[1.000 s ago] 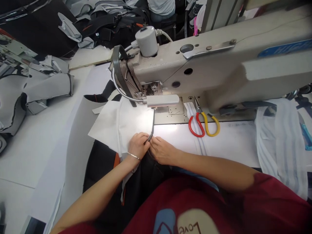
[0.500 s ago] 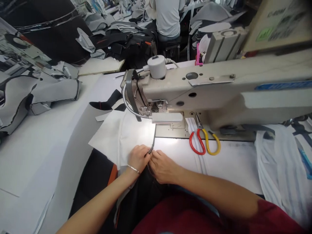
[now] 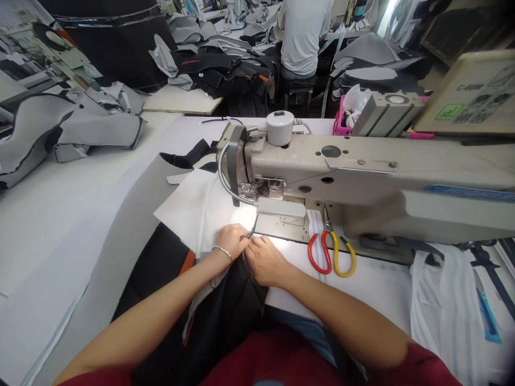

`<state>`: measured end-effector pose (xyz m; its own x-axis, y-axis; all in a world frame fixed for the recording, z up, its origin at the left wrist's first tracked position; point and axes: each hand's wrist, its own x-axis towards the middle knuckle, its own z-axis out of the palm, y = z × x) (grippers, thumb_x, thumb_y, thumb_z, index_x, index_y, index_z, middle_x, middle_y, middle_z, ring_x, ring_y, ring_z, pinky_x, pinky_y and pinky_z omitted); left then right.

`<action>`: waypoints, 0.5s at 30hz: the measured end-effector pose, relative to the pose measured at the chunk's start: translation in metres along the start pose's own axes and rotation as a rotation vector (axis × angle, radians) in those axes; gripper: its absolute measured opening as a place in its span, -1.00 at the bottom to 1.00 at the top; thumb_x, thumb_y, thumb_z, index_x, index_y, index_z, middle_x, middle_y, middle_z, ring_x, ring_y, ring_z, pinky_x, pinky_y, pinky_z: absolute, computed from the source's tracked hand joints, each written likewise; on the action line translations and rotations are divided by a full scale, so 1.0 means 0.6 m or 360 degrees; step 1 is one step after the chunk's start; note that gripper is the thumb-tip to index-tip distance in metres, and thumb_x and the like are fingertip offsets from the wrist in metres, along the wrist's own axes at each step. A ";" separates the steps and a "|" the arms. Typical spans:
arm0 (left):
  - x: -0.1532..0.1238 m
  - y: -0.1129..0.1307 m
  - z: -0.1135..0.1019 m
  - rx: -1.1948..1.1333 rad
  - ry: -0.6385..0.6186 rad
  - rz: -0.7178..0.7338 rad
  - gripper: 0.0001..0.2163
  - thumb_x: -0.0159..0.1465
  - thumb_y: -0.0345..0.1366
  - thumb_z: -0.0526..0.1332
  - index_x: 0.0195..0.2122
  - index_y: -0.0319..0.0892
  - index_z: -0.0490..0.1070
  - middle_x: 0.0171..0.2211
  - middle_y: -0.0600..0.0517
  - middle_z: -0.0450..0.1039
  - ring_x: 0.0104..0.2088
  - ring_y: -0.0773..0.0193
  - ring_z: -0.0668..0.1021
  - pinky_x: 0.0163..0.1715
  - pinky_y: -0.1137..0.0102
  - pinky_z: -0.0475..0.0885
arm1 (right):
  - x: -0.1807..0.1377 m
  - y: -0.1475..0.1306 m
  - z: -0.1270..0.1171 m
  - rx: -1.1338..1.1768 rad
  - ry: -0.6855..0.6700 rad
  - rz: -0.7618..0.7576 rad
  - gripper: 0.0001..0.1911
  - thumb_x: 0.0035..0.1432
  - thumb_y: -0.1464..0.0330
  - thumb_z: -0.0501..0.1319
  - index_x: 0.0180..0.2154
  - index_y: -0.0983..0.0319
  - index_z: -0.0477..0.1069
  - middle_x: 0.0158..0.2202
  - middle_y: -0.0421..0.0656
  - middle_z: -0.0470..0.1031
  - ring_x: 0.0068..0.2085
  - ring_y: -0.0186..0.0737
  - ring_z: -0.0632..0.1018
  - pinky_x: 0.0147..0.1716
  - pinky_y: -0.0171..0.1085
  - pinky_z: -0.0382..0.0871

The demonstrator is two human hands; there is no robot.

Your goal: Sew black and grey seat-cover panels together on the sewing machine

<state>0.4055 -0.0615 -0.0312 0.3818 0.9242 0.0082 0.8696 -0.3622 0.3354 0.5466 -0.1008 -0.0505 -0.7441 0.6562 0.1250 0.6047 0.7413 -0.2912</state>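
Pinched in my left hand point(image 3: 233, 239) is the dark trim edge point(image 3: 251, 229) of a white-backed fabric panel point(image 3: 215, 206). My right hand point(image 3: 265, 261), closed right beside it, grips the black fabric point(image 3: 237, 300) of the same work at that edge. Both sets of fingertips meet just in front of the sewing machine point(image 3: 277, 161). The panel's far end lies under the machine head, where the needle is hidden behind a lamp bar point(image 3: 280, 207). Black fabric with an orange strip point(image 3: 188, 262) hangs down toward my lap.
Scissors point(image 3: 330, 252) with red and yellow handles lie right of my hands, over a striped white strip. White striped webbing point(image 3: 446, 311) is heaped at the right edge. Grey panels point(image 3: 96, 128) lie on the left table. A person point(image 3: 303, 37) sits beyond the machine.
Both hands have moved forward with the fabric, closer to the machine head, still gripping its edge. The camera view has tilted upward and shows more of the background.
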 end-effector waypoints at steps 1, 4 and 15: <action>0.007 0.000 -0.002 -0.0008 -0.0016 -0.0009 -0.83 -0.02 -0.46 0.06 -0.62 -0.17 0.43 -0.50 0.05 0.45 -0.45 0.34 0.45 -0.42 0.47 0.34 | 0.002 0.005 0.000 0.0002 0.0020 -0.0003 -0.63 0.05 0.26 0.03 -0.19 0.41 0.27 -0.22 0.05 0.30 -0.22 -0.10 0.23 -0.29 -0.14 0.10; 0.027 0.000 -0.006 -0.0024 -0.0060 -0.0043 -0.83 -0.03 -0.43 0.07 -0.63 -0.18 0.44 -0.52 0.06 0.45 -0.47 0.34 0.45 -0.45 0.49 0.32 | 0.006 0.019 0.002 -0.0020 0.0050 -0.0006 -0.68 0.06 0.33 0.01 -0.18 0.41 0.26 -0.20 0.05 0.30 -0.23 -0.11 0.23 -0.29 -0.15 0.11; 0.106 0.001 -0.016 0.0153 -0.0201 -0.0227 -0.84 -0.02 -0.34 0.10 -0.60 -0.24 0.45 -0.59 -0.01 0.44 -0.51 0.27 0.44 -0.51 0.45 0.25 | 0.031 0.067 0.014 -0.0135 0.0206 0.0091 -0.76 0.12 0.48 -0.06 -0.17 0.36 0.23 -0.15 0.03 0.30 -0.19 -0.15 0.24 -0.17 -0.16 0.11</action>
<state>0.4275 -0.0021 -0.0216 0.2833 0.9467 -0.1530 0.9414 -0.2440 0.2330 0.5546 -0.0599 -0.0682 -0.6685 0.7061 0.2334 0.6707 0.7080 -0.2211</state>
